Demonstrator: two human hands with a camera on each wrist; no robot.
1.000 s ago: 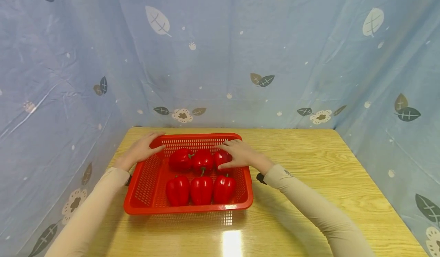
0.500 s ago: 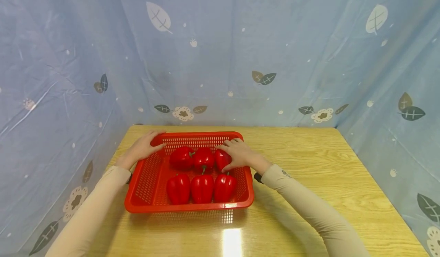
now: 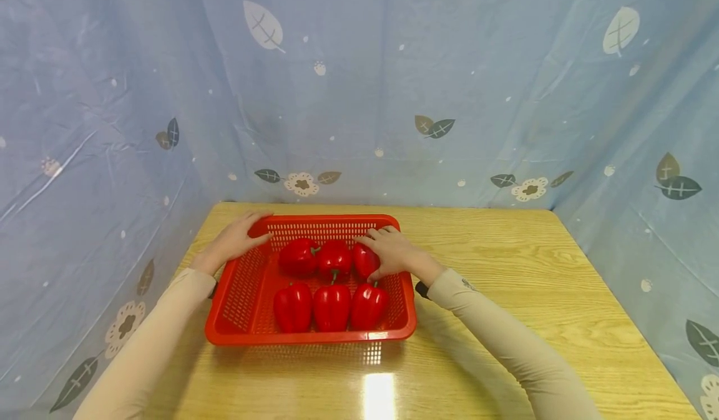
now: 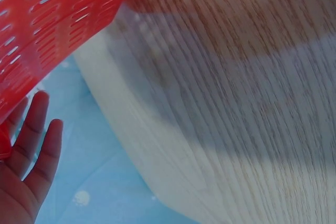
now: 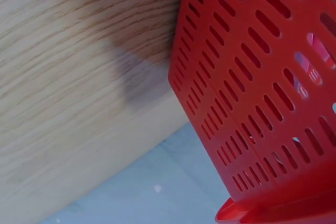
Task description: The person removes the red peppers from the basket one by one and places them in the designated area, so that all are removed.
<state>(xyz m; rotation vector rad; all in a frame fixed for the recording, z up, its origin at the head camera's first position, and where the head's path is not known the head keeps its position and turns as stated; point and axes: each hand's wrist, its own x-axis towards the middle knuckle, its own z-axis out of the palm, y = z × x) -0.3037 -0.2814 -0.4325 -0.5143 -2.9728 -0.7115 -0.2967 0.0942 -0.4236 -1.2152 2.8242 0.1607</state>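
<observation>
A red plastic basket [image 3: 310, 339] with slotted walls holds several red bell peppers with green stems. Three upright ones, such as the front middle pepper [image 3: 331, 307], form the near row. My right hand [image 3: 391, 253] reaches over the right rim, fingers and thumb around the rear right bell pepper [image 3: 365, 261], covering its right side. My left hand [image 3: 234, 239] is at the rear left corner, its thumb inside the rim and its fingers outside. In the left wrist view, the left-hand fingers [image 4: 44, 156] spread loosely beyond the basket wall [image 4: 58, 19]. My right hand is out of the right wrist view.
The basket stands on the left part of a wood-grain table [image 3: 494, 270]. A blue patterned curtain [image 3: 359, 95] rises behind the table and along both sides. Bright light reflects off the tabletop in front of the basket.
My right thumb has drawn in toward the near side of the rear right bell pepper. My left hand stays at the rim. The head view has shifted slightly.
</observation>
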